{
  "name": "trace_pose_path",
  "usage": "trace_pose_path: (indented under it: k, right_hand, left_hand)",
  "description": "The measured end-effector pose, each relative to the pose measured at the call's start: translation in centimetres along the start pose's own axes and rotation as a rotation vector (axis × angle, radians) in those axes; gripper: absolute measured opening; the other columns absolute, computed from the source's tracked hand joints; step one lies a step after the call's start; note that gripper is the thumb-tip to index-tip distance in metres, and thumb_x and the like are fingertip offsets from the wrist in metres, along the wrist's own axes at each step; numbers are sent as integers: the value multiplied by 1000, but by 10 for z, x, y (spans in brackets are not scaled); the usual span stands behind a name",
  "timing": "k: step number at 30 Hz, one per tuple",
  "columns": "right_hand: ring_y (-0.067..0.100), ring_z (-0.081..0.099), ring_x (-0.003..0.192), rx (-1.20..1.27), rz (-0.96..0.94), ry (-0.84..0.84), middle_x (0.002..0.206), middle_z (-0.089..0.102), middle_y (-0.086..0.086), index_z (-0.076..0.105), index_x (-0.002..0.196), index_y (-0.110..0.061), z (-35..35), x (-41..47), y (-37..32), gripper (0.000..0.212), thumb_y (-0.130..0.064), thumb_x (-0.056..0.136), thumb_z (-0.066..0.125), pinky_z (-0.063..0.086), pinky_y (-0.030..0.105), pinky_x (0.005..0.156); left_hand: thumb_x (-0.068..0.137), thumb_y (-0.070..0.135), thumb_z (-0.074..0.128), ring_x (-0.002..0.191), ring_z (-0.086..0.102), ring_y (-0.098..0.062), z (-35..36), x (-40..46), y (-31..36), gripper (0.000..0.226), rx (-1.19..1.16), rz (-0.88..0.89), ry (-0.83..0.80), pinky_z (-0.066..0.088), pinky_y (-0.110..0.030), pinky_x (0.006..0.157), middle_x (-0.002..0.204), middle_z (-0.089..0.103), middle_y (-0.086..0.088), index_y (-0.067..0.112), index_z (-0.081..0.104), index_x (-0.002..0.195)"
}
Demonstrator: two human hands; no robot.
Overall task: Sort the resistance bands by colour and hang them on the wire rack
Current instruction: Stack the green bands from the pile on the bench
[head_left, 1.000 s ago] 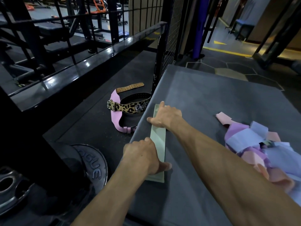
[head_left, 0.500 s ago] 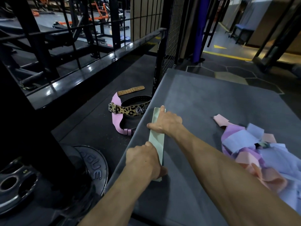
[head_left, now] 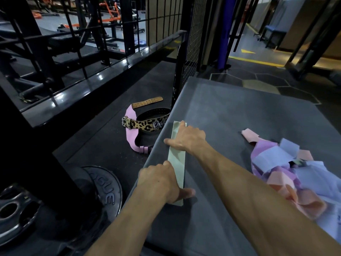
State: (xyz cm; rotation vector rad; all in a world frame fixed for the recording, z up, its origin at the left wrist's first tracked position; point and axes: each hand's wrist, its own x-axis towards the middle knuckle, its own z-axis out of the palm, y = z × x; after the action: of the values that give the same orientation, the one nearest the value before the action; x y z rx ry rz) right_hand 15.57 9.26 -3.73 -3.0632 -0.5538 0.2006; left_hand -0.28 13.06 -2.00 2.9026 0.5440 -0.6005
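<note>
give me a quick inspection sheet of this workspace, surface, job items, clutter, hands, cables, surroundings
surface: grey padded platform, scuffed, otherwise bare at its far end.
job's things: pale green band lying flat near the platform's left edge; pile of pink, purple and lilac bands in a heap at right, unsorted.
clutter: leopard-print lifting belt and pink belt on the floor mat; weight plate lower left.
grippers: left hand rests on the green band's near end; right hand rests on its far end.
cables: nothing seen.
surroundings: wire mesh panel, black rack frames, gym floor.
</note>
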Motion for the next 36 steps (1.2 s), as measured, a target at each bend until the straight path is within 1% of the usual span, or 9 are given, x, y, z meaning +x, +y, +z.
trace_pose_path:
  k: [3,5,9,13,17,21,24,31,36]
  right_hand:
    - [33,60,118,35,-11,3,132,62,7,16,158,-17,-7,-6,5,103,-83,83,41,41,41,80]
    - [35,61,115,68,-21,33,127,64,9,26,153,-17,-15,-17,17,93,-80,85,39,38,41,78]
    - [39,61,113,100,-49,200,123,64,16,46,135,-19,-31,-47,70,57,-59,96,43,43,41,82]
    - [41,61,109,114,77,286,119,65,17,60,119,-19,-45,-72,154,32,-39,98,48,46,41,85]
    - [43,61,105,120,289,326,114,66,19,65,108,-16,-49,-93,259,27,-30,97,45,49,41,87]
    - [45,62,90,211,391,317,98,68,22,68,90,-10,-37,-115,339,22,-22,93,49,45,37,69]
    - [43,63,84,231,438,291,90,68,21,66,84,-8,-29,-120,369,19,-20,89,52,43,33,65]
    - [39,65,97,190,379,229,99,71,16,73,96,-14,-29,-92,362,19,-22,84,60,50,35,76]
    - [37,57,118,84,368,126,123,64,18,60,121,-8,-24,-72,351,41,-30,88,67,46,41,95]
  left_hand:
    - [69,95,42,117,60,-26,-8,0,-7,98,-53,-24,-38,37,-39,80,126,62,-4,19,45,131]
    - [74,94,36,116,60,-28,-13,-2,-11,89,-113,-33,22,39,-39,80,125,62,-6,21,50,122]
    - [90,78,35,107,61,-29,-18,-9,9,59,-234,90,276,45,-39,82,111,66,-2,24,53,105]
    - [96,64,43,101,62,-28,-14,-19,56,39,-182,250,323,45,-38,79,99,66,1,27,54,98]
    - [96,61,47,97,62,-26,-10,-20,101,36,-174,355,328,45,-34,75,99,68,2,26,55,94]
    - [95,56,51,102,63,-28,-5,-15,145,30,-174,425,326,42,-34,74,104,69,1,27,56,94]
    - [95,53,50,101,62,-28,-2,-13,170,22,-170,452,344,43,-35,77,106,68,1,32,53,91]
    - [94,47,48,94,62,-28,1,-6,203,20,-169,470,377,46,-33,73,103,67,3,32,60,99]
    - [95,45,49,92,61,-27,3,-3,209,18,-167,476,363,46,-33,73,102,66,3,33,60,100]
